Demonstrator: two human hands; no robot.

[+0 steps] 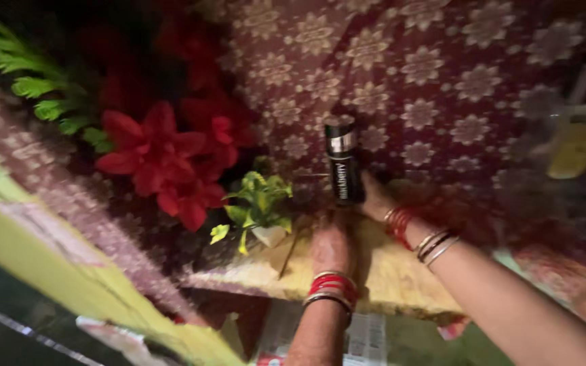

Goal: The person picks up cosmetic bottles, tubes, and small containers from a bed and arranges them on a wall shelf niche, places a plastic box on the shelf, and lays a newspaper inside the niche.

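Your right hand (376, 198) wraps lower end of black canister (344, 164), fingers closed round it; canister upright, silver band near top, standing against maroon floral cloth (435, 74). Your left hand (331, 247) just below canister, resting on yellowish shelf (395, 278); whether its fingers are spread or curled, cannot tell, blur. Red and silver bangles on both your wrists. Red artificial flowers (161, 159) left of canister, small green leafy sprig (259, 203) between flowers and your left hand. Fern fronds (32, 85) far left.
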